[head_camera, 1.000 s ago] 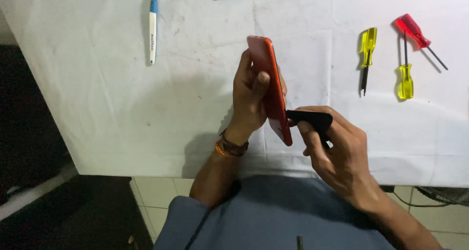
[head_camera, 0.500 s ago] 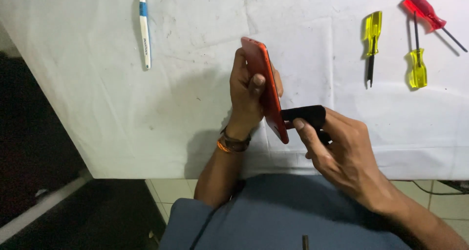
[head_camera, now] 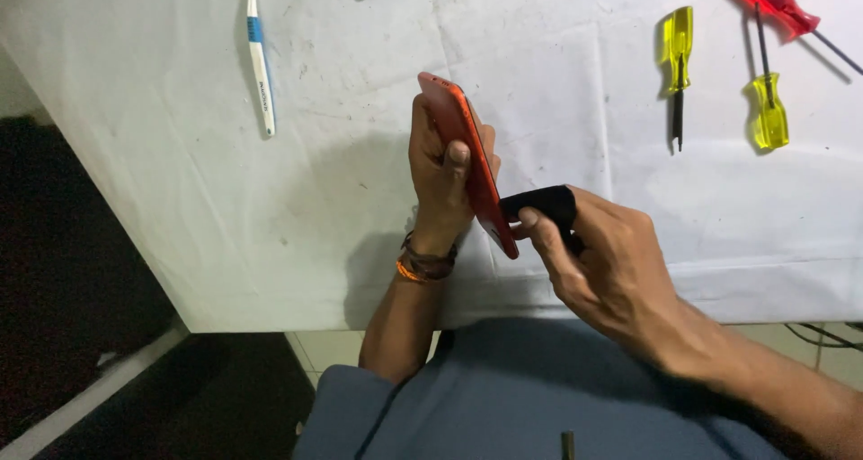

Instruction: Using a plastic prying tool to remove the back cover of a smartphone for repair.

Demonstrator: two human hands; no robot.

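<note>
Left hand [head_camera: 440, 177] grips orange phone [head_camera: 472, 168] edge-on (screen hidden) — right hand [head_camera: 611, 262] pinches black tool [head_camera: 544, 204].

A white-covered table [head_camera: 180, 199] carries a white-and-blue toothbrush [head_camera: 260, 60] at its left. Two yellow screwdrivers [head_camera: 676, 55] [head_camera: 769, 109] and a red screwdriver [head_camera: 775, 3] lie well apart from it at the right.

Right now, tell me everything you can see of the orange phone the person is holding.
The phone is a thin, flat slab with an orange-red back and rounded corners, smooth and glossy like plastic. It stands on edge above the white table, tilted, showing mostly its side and back; the screen cannot be seen. The left hand grips it, thumb over the edge. Near its lower end, the right hand presses a small black tool against its edge.
</note>
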